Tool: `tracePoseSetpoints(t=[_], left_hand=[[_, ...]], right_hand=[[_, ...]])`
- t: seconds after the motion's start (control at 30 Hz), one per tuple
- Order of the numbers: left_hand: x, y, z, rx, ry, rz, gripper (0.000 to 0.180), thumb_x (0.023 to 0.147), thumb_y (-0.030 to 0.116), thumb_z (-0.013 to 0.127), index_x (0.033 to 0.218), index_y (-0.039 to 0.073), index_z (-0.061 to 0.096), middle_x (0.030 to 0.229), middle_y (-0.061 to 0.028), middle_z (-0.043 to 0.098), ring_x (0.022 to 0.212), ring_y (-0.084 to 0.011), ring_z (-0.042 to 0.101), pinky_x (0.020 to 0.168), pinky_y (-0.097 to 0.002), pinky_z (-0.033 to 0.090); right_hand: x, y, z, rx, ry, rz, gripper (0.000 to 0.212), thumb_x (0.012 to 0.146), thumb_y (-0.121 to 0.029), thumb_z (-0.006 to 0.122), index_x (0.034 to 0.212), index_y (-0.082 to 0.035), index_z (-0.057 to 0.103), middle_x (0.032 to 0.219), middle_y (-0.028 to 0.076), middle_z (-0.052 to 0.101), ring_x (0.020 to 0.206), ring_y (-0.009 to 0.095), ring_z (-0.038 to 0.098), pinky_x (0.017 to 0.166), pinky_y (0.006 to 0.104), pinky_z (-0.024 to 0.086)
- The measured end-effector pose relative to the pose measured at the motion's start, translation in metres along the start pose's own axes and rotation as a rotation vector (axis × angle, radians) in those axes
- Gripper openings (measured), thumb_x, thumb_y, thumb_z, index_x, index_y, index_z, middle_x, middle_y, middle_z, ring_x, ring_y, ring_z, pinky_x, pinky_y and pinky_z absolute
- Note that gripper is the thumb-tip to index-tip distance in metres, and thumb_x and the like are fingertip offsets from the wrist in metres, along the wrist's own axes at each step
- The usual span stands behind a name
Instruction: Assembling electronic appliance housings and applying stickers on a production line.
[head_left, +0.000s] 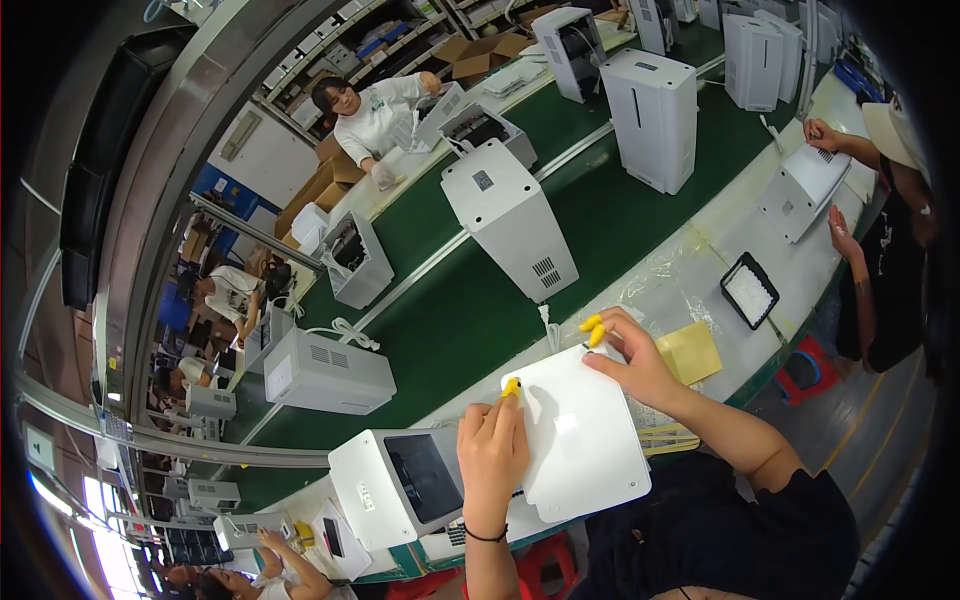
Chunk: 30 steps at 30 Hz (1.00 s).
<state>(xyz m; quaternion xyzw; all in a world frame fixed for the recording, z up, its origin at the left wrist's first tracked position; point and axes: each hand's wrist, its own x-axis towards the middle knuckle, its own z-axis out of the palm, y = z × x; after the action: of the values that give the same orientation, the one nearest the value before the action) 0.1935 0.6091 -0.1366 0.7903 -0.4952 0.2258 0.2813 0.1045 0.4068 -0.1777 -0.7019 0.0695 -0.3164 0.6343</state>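
A white boxy appliance (585, 440) stands in front of me, its smooth panel with corner holes facing up. My left hand (490, 450) presses a yellow-cotted fingertip on its far left corner. The other fingers are curled together, and whatever they pinch is hidden. At the far right corner is my right hand (640, 368), thumb resting on the panel. Its yellow-cotted fingers are raised and apart from the thumb, with nothing visible between them. Left of my left hand, another white appliance (372, 500) with a dark window lies tilted.
A black tray (750, 290) of small white pieces sits on the bench at right, near a yellow sheet (690, 352). Beyond runs a green conveyor (420, 340) carrying several white appliances (510, 215). Co-workers (385, 120) handle units across the line and at right. Red stools (808, 370) stand below.
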Motion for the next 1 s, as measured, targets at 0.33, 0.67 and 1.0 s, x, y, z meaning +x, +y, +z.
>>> tracePoseSetpoints(t=[0.33, 0.67, 1.0], left_hand=[[-0.090, 0.020, -0.016, -0.255, 0.335, -0.509, 0.035, 0.077, -0.011, 0.064, 0.110, -0.004, 0.054, 0.091, -0.0123, 0.062, 0.079, -0.0216, 0.062, 0.076, -0.0292, 0.049], [-0.132, 0.045, -0.031, -0.393, 0.469, -0.693, 0.053, 0.074, -0.012, 0.068, 0.121, 0.000, 0.045, 0.089, -0.0087, 0.062, 0.085, -0.0164, 0.063, 0.079, -0.0244, 0.048], [-0.135, 0.062, -0.040, -0.557, 0.428, -0.768, 0.059, 0.068, -0.009, 0.074, 0.119, -0.001, 0.045, 0.085, -0.0073, 0.064, 0.090, -0.0164, 0.059, 0.092, -0.0298, 0.039]], right_hand=[[-0.057, -0.076, -0.039, -0.527, -0.638, -0.247, 0.020, 0.074, -0.019, 0.076, 0.080, -0.008, 0.061, 0.109, 0.010, 0.051, 0.115, 0.032, 0.043, 0.113, 0.0568, 0.017], [-0.079, -0.088, -0.031, -0.758, -0.673, -0.299, 0.019, 0.074, -0.021, 0.075, 0.082, -0.009, 0.062, 0.106, 0.008, 0.052, 0.114, 0.028, 0.046, 0.111, 0.0585, 0.021], [-0.114, -0.071, -0.020, -0.835, -0.448, -0.462, 0.030, 0.068, -0.033, 0.081, 0.080, -0.012, 0.063, 0.095, 0.003, 0.058, 0.101, 0.023, 0.056, 0.109, 0.0564, 0.028]])
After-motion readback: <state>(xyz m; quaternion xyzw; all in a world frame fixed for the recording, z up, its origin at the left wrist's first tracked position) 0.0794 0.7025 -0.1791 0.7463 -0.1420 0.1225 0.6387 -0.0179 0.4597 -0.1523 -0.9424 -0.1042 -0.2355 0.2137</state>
